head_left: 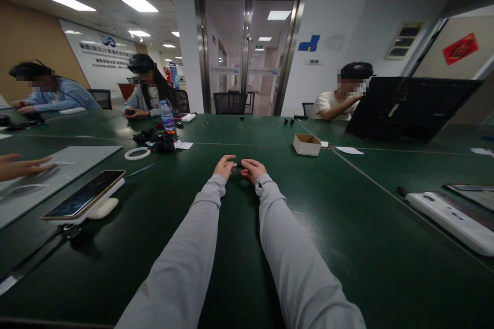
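Both hands are stretched out over the dark green table (247, 216), close together near the middle of the view. A small dark object (239, 165) with a light, metallic-looking end is between them. My right hand (252, 168) pinches its dark part between thumb and fingers. My left hand (225, 166) holds the light end in closed fingertips, with the index finger reaching over it. The object is too small to identify. Grey sleeves cover both forearms.
An open cardboard box (307, 145) stands beyond my right hand. To the left lie a white ring (137, 153), black gear (156, 140), a bottle (167, 116) and a phone (88, 193). Another person's hand (23, 166) is at far left. A white device (451, 221) lies right.
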The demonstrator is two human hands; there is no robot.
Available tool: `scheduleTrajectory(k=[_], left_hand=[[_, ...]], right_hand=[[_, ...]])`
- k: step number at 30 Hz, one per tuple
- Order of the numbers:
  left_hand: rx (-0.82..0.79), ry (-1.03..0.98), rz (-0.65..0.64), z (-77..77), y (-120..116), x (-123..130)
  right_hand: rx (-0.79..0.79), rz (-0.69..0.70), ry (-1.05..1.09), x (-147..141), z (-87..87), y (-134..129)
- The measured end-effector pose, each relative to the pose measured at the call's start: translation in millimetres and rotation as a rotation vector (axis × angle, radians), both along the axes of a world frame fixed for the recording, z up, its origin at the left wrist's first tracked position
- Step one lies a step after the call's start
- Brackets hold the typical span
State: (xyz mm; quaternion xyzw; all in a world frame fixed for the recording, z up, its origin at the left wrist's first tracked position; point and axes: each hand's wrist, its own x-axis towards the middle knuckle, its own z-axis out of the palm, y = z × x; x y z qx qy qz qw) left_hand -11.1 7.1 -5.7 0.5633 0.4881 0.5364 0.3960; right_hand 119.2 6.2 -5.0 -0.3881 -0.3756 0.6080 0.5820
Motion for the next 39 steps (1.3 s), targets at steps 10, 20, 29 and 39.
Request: scheduleTrajectory(k=[10, 20, 29, 39], left_hand=[[-0.071, -0.021, 0.026, 2.4, 0.2, -0.1], [-0.078, -0.019, -0.011, 7.1, -4.1, 0.2], [-0.075, -0.02, -0.013, 7.1, -3.0, 0.7], [-0.092, -0.018, -0.007, 6.8, -3.5, 0.9]], right_hand=[[-0.001, 0.011, -0.009, 0.4, 1.1, -0.8], [-0.003, 0.01, -0.005, 0.9, 0.1, -0.1], [0.001, 0.021, -0.009, 1.6, 0.8, -0.7], [-0.011, 0.017, -0.015, 1.4, 2.1, -0.8]])
